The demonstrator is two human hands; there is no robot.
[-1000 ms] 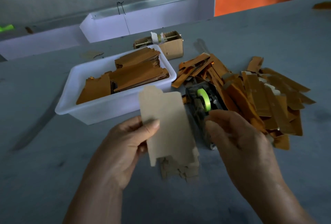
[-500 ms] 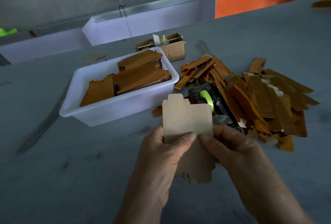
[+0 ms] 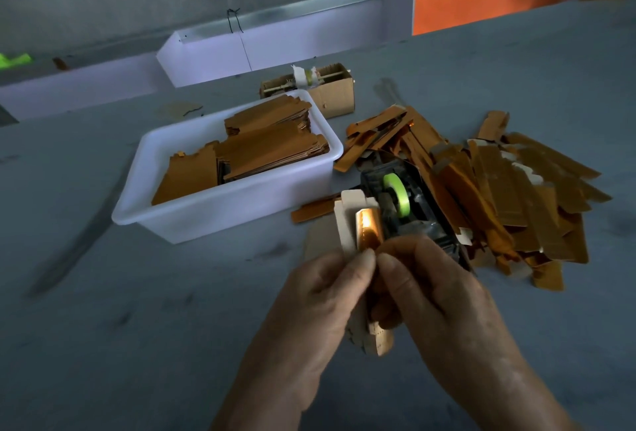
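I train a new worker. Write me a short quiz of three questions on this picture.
1. True or false: the left hand alone holds the folded carton blank.
2. The green tape roll sits: A) in the dispenser beside the white tub; B) inside that tub; C) in the left hand.
3. Fill in: the loose pile of blanks lies ____ of the dispenser.
Key: 1 false, the right hand pinches it too; 2 A; 3 right.

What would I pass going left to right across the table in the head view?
First the white tub → the held carton blank → the green tape roll → the loose pile of gold blanks.
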